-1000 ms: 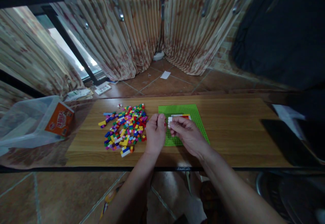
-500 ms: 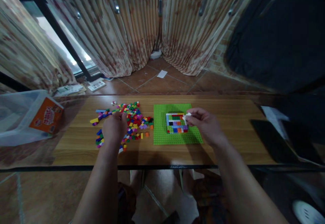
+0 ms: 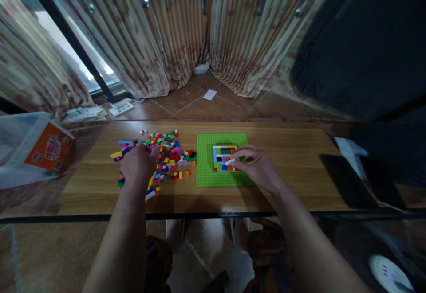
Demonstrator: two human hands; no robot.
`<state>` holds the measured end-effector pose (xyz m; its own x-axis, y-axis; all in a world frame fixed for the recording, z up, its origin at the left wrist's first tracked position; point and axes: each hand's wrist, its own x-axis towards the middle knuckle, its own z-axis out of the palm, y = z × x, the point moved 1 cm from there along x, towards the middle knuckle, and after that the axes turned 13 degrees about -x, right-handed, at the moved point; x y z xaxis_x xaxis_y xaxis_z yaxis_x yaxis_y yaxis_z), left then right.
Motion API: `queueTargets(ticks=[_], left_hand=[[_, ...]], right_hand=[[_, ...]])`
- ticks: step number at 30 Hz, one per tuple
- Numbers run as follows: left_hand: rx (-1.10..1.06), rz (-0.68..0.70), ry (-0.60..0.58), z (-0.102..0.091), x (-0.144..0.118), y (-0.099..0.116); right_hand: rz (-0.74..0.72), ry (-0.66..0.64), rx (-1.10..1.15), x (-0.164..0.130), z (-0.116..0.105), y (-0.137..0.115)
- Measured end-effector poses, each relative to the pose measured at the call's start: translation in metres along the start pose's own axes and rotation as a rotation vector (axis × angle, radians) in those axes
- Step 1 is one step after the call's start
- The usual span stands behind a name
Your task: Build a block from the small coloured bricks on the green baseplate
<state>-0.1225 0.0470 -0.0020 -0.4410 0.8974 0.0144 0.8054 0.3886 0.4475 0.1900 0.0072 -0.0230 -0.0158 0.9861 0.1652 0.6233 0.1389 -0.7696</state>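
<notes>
My right hand (image 3: 256, 164) is pinched on a small white brick (image 3: 229, 162) above the multicoloured brick build (image 3: 218, 159). This low rectangle of white, red, blue, black and orange bricks sits on a green baseplate (image 3: 204, 178). Whether the white brick touches the build, I cannot tell. On the left, my left hand (image 3: 137, 164) is over the near-left side of a pile of loose toy bricks (image 3: 171, 155). Its thumb stands apart from the index finger, and its other fingertips are hidden behind the hand.
The wooden table (image 3: 293, 151) has a dark front edge. A clear plastic bin (image 3: 20, 151) with an orange label stands at the left. Dark flat objects (image 3: 348, 180) and white paper (image 3: 351, 151) lie at the right end. Curtains (image 3: 179, 36) hang behind.
My right hand has moved left with the white brick, from the build's right edge to over it. My left hand has shifted slightly, its thumb now further from the index finger. The view has shifted slightly.
</notes>
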Motion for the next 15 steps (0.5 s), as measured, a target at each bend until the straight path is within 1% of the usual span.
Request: queueTargets(ticks=[3, 6, 12, 15], left_hand=[[-0.050, 0.045, 0.018, 0.000, 0.001, 0.000], [-0.094, 0.070, 0.023, -0.001, 0.000, 0.003], [-0.117, 0.057, 0.017, -0.004, -0.004, 0.011], [-0.155, 0.073, 0.046, -0.002, -0.005, 0.013]], right_hand=[[-0.019, -0.011, -0.017, -0.001, 0.006, -0.003], [-0.019, -0.020, -0.084, -0.002, 0.009, -0.002], [-0.053, -0.009, -0.250, -0.004, 0.005, 0.003], [-0.062, -0.006, -0.298, -0.004, 0.004, 0.001]])
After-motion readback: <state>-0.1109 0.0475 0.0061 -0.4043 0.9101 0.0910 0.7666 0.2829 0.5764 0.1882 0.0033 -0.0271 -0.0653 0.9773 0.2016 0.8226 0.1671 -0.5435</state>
